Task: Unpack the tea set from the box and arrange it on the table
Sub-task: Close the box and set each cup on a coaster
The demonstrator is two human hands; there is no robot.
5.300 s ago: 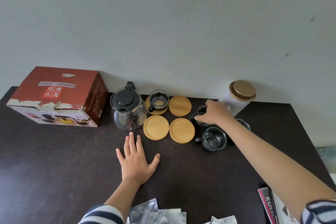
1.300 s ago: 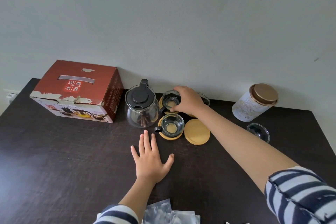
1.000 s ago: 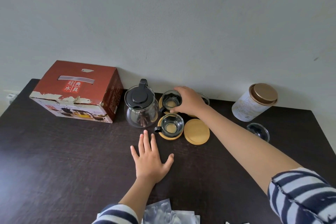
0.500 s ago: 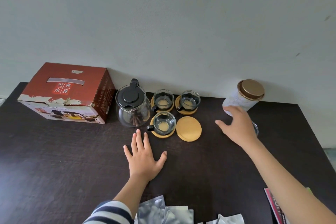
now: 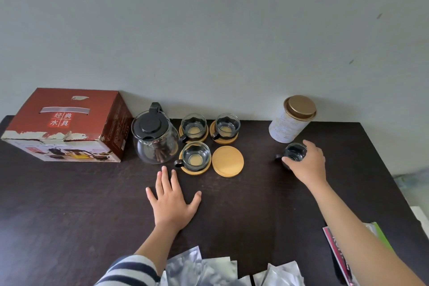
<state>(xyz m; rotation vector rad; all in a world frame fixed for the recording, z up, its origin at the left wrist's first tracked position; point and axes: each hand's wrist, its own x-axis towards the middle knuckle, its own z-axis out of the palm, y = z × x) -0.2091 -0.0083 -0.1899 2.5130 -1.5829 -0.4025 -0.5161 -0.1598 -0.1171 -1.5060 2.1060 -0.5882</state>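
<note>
Dark wood-grain worktop is seen across the lower half of the frame, against a pale wall. At upper left of the worktop a red box is placed, its top torn along the front edge. Just right of the box a glass teapot with a black lid is stood upright. Right of the teapot, four round wooden coasters are grouped in a two-by-two square. Three are occupied by glass cups: back left cup, back right cup, front left cup. The front right coaster is bare.

A fourth glass cup is located at centre right, well apart from the coasters and near a cylindrical tin with a gold lid. The right hand is curled around this cup; the fingers grip its side.

The left hand is laid flat on the worktop below the teapot, fingers spread and straight, holding nothing.

Silver foil packets are noted at the bottom edge; printed papers at lower right.
</note>
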